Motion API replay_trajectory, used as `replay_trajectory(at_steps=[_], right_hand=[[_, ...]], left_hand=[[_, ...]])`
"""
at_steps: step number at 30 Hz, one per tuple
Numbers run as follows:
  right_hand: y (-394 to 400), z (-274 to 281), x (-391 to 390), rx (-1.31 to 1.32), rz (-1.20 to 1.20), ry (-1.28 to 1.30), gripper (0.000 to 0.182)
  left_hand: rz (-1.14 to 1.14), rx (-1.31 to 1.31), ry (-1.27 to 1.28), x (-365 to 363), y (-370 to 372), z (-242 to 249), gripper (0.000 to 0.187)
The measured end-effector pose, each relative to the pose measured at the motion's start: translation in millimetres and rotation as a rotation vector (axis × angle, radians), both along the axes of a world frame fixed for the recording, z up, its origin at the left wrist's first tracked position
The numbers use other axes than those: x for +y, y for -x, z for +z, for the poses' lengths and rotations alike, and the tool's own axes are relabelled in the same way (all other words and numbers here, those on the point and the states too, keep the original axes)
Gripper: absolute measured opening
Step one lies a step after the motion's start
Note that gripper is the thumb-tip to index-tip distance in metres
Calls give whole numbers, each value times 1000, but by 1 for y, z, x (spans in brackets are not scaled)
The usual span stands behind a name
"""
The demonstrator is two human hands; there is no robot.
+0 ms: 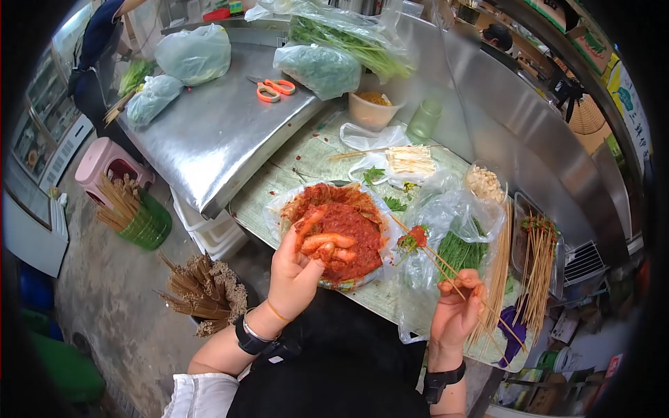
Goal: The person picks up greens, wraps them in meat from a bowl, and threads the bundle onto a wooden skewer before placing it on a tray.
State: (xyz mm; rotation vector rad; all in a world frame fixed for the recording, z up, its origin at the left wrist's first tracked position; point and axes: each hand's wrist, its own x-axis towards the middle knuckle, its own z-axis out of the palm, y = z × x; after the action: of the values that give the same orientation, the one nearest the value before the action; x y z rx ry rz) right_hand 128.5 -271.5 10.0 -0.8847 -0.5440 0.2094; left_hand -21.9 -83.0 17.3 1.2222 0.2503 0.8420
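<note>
My left hand (pixel 306 261) hovers over a bowl of red marinated meat (pixel 348 233), its fingers smeared with red paste and closed around a bit of the meat. My right hand (pixel 456 306) holds a thin bamboo skewer (pixel 428 254) that points up and left, with a piece of red meat and green leaf (pixel 414 238) threaded near its tip. Just behind that hand an open plastic bag (pixel 456 216) contains green chives (pixel 460 251).
A metal tray (pixel 557 279) of finished skewers and a row of bare sticks (pixel 498 272) lie at the right. Enoki mushrooms (pixel 411 160), a tub (pixel 369 108), orange scissors (pixel 275 88) and bagged greens (pixel 195 52) sit further back. Buckets of skewers (pixel 136 209) stand on the floor; another person (pixel 94 49) works far left.
</note>
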Motion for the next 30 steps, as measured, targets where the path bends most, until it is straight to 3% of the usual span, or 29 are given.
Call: replay_trajectory(at_steps=[11,13,16,21,24,30], right_hand=[[1,-6,1,57,114,-47,33],[2,-8,1,54,133,-51,32],[5,-7,4,38,166,-47,29],[12,-5,7,2,174,11,26],[13,-6,9,-49,209,82,23],[15,-8,11,-84,211,105,22]], left_hand=[[158,31,17,4,-1,-8,40],[82,3,30,6,-1,-10,37],[-206,-1,282,6,-5,-12,34],[-346,-20,428,-13,-15,-2,33],[-527,-138,668,-11,-15,-5,37],[-463,-117,697,-14,-19,-5,32]])
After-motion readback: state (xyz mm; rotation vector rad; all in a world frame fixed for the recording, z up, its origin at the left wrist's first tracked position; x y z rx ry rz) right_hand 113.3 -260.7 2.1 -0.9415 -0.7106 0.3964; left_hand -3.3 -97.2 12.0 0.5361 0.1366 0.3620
